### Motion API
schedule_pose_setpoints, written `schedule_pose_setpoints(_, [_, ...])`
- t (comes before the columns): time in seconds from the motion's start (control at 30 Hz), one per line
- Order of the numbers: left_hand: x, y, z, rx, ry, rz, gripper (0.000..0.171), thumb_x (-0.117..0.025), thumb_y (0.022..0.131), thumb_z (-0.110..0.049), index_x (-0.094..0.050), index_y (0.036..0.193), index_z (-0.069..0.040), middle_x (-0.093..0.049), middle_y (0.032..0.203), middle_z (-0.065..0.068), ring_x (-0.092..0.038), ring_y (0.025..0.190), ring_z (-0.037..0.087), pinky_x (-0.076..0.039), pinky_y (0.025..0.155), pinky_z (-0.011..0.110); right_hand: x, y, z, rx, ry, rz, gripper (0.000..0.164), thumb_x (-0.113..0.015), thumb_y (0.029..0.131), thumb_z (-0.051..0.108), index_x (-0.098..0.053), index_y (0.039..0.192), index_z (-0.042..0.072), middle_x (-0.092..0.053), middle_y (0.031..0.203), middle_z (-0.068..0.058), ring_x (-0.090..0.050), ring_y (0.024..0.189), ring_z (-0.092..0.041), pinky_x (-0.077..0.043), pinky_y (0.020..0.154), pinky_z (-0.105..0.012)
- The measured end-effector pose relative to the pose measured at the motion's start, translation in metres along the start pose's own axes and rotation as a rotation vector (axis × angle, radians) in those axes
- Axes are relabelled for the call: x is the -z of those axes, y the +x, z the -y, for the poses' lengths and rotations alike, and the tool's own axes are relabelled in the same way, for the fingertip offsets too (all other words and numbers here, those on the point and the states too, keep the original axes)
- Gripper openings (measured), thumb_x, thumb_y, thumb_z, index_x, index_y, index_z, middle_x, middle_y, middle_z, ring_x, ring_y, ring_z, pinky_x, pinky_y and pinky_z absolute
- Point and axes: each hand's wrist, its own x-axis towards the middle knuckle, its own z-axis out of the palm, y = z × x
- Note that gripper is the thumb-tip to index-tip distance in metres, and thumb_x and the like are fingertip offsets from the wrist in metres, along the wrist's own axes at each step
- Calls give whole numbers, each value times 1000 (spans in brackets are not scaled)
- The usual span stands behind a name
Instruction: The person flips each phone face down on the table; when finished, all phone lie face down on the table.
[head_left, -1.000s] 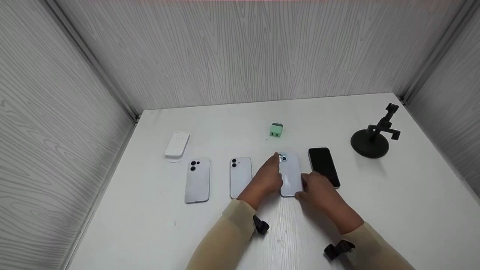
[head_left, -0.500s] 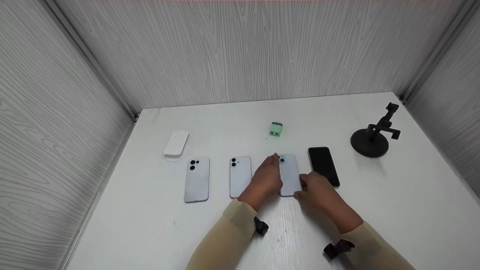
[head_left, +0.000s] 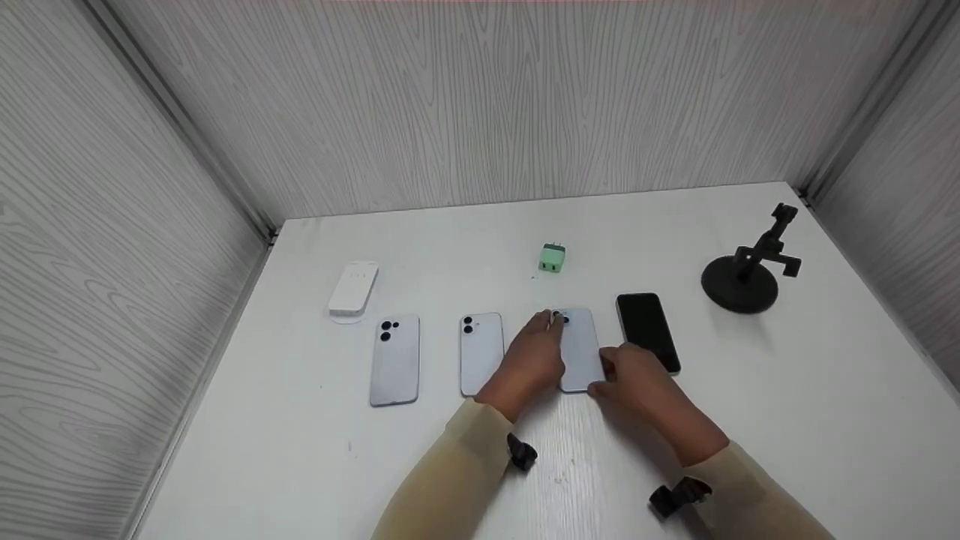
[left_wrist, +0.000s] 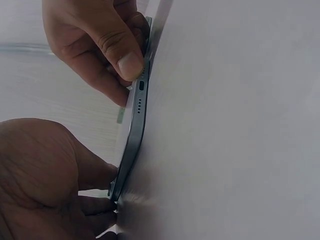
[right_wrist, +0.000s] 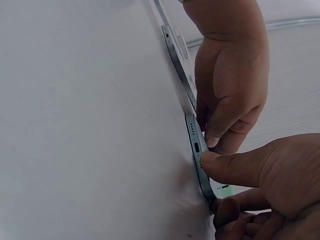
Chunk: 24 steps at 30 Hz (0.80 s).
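A pale blue-white smartphone [head_left: 581, 349] lies back up on the white table between both hands. My left hand [head_left: 531, 360] reaches along its left side with fingers extended, one fingertip over the camera lenses at the top corner. At the lower right corner, my right hand [head_left: 637, 382] holds the phone, thumb [right_wrist: 212, 159] on the bottom edge beside the charging port and fingers along the right side. The left wrist view shows the phone's bottom edge [left_wrist: 135, 137] low against the tabletop. The phone's left edge is partly hidden by my left hand.
Left of my hands lie two more white phones, one near [head_left: 480, 360] and one farther [head_left: 395, 364]. A black-screened phone [head_left: 645, 326] sits just right. Behind are a green charger plug [head_left: 552, 259], a white charging block [head_left: 354, 289] and a black stand [head_left: 739, 285].
The top of the phone has shifted slightly left. A finger of my left hand has moved from the phone's left edge onto the lenses; my right hand has stayed at the lower right corner.
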Motion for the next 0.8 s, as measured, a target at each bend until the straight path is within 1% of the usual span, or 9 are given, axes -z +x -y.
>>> schedule_pose_setpoints(0.1, [-1, 0, 1, -3, 8, 8, 68, -58, 106, -2, -36, 170, -3, -33, 178, 17, -29, 167, 30, -27, 136, 39, 2, -1, -2, 8, -5, -2, 21, -87, 91, 13, -69, 92, 3, -60, 84, -5, -53, 81, -20, -43, 70, -35])
schedule_pose_setpoints(0.23, [-2, 2, 2, -16, 27, -2, 66, -58, 106, -2, -37, 169, -2, -34, 176, 19, -32, 166, 31, -28, 135, 38, 7, -3, -7, 17, -5, -34, 30, -85, 92, 16, -58, 81, 9, -49, 79, -2, -47, 76, -20, -37, 65, -34])
schedule_pose_setpoints(0.33, [-1, 3, 2, -30, 39, -10, 66, -58, 105, -1, -38, 168, 0, -36, 175, 20, -33, 165, 32, -29, 135, 38, 14, -6, -14, 8, 7, -66, 34, -84, 94, 18, -56, 79, 7, -49, 75, -4, -48, 72, -21, -38, 63, -34])
schedule_pose_setpoints(0.4, [-1, 3, 2, -30, 38, -5, 66, -58, 106, -2, -38, 168, 0, -36, 175, 20, -33, 165, 31, -28, 135, 38, 20, -8, -20, -9, 5, -85, 29, -83, 96, 22, -66, 90, -1, -58, 80, -9, -56, 76, -24, -46, 66, -38])
schedule_pose_setpoints(0.43, [0, 3, 2, -29, 38, -2, 65, -57, 106, -1, -38, 168, 0, -35, 176, 20, -32, 166, 31, -28, 135, 38, 24, -9, -23, -20, 3, -92, 31, -82, 97, 23, -70, 98, -5, -63, 84, -13, -60, 79, -27, -50, 69, -41])
schedule_pose_setpoints(0.5, [0, 4, 2, -26, 29, 8, 65, -56, 106, -1, -37, 168, -1, -34, 176, 20, -31, 166, 31, -27, 135, 38, 31, -12, -31, -46, 4, -106, 46, -80, 100, 27, -71, 123, -12, -70, 98, -21, -66, 90, -34, -56, 79, -49])
schedule_pose_setpoints(0.57, [0, 4, 2, -22, 23, 16, 66, -56, 106, -1, -36, 169, -1, -33, 177, 19, -30, 166, 31, -27, 136, 38, 38, -15, -38, -67, -3, -125, 62, -78, 101, 30, -63, 141, -15, -71, 113, -26, -68, 104, -39, -57, 91, -56])
schedule_pose_setpoints(0.73, [-2, 4, 3, -26, 28, 14, 67, -57, 105, -1, -36, 169, 0, -34, 176, 20, -31, 166, 32, -28, 135, 38, 50, -21, -56, -112, -55, -130, 68, -72, 104, 38, -60, 139, -19, -70, 117, -34, -66, 111, -51, -54, 94, -63])
schedule_pose_setpoints(0.8, [-3, 5, 3, -26, 26, 10, 67, -55, 105, 0, -35, 169, 0, -34, 176, 20, -31, 166, 32, -28, 135, 38, 52, -21, -60, -129, -77, -122, 70, -71, 104, 42, -61, 135, -20, -70, 115, -35, -66, 111, -53, -54, 92, -63])
